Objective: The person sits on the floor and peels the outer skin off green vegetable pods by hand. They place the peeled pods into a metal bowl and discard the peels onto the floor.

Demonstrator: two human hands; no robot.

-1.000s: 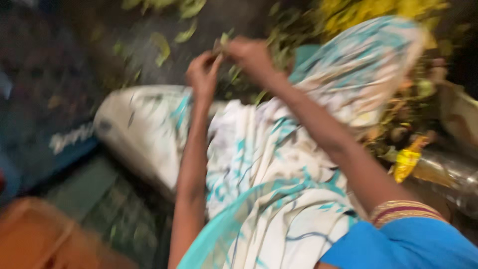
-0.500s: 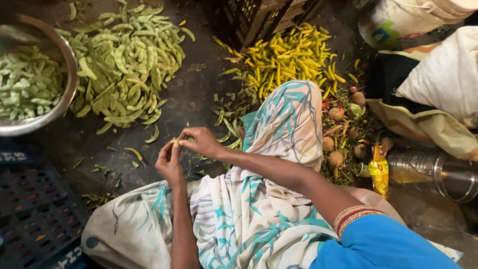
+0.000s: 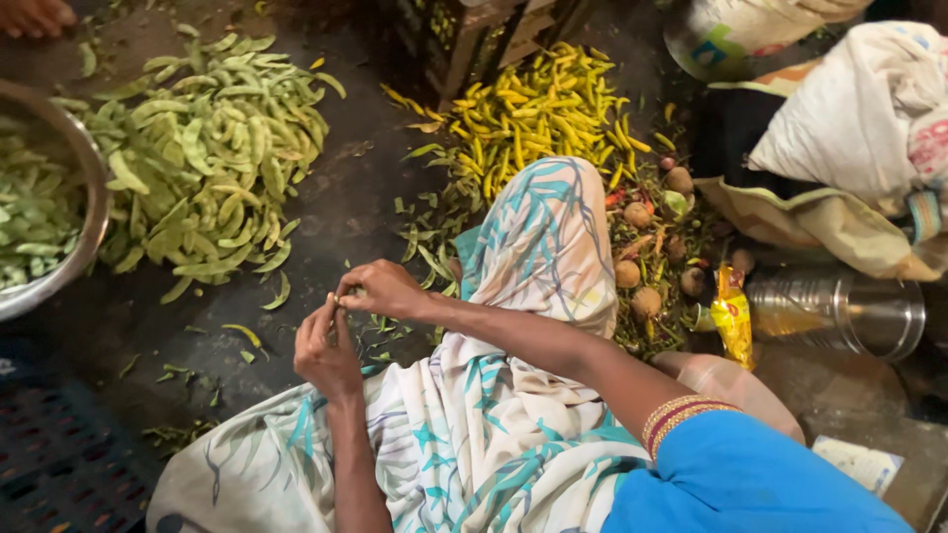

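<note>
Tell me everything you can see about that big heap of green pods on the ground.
The heap of green pods lies on the dark ground at upper left, beside a metal bowl holding more green pods. The pods are flat, curved, pale to mid green, and loosely piled at all angles, with strays scattered round the edge. Neither hand touches the heap; it lies apart from the yellow pods.

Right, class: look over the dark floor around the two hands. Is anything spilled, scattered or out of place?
Yes. Green trimmings lie scattered on the dark floor, strayed from the heap of flat green bean pods. A clear plastic bottle lies tipped on its side. The left hand and right hand pinch something small, unclear.
</note>
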